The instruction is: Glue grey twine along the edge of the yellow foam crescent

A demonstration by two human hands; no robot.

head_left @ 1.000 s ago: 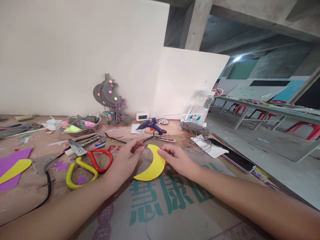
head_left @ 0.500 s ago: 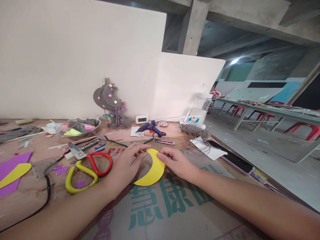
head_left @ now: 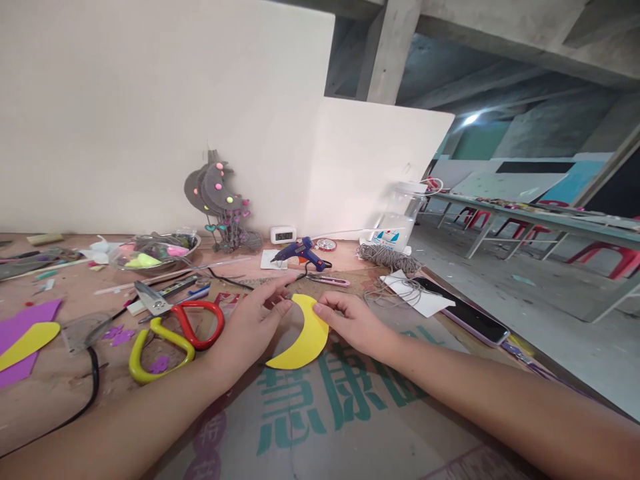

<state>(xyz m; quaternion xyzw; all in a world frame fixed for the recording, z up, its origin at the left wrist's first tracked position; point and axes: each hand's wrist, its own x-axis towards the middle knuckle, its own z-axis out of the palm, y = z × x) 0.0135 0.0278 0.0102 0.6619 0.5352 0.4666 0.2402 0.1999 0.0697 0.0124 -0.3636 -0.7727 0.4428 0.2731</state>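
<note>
A yellow foam crescent (head_left: pixel 303 335) lies flat on a sheet of cardboard (head_left: pixel 345 407) printed with green characters. My left hand (head_left: pixel 253 325) rests beside the crescent's inner curve, its fingertips touching the upper tip. My right hand (head_left: pixel 350 321) pinches the crescent's outer edge near the top between thumb and forefinger. Scissors with one red and one yellow handle (head_left: pixel 170 327) lie just left of my left hand.
A blue glue gun (head_left: pixel 300 253), a pink utility knife (head_left: pixel 327 281), a coil of grey string (head_left: pixel 387 259), a phone (head_left: pixel 465 312) and a clear jar (head_left: pixel 400 215) lie behind and to the right. Purple and yellow foam (head_left: pixel 23 333) and a bowl of scraps (head_left: pixel 153 252) are left.
Both hands stay on the yellow crescent, and my left fingers have shifted slightly along its upper tip. The view has moved a little.
</note>
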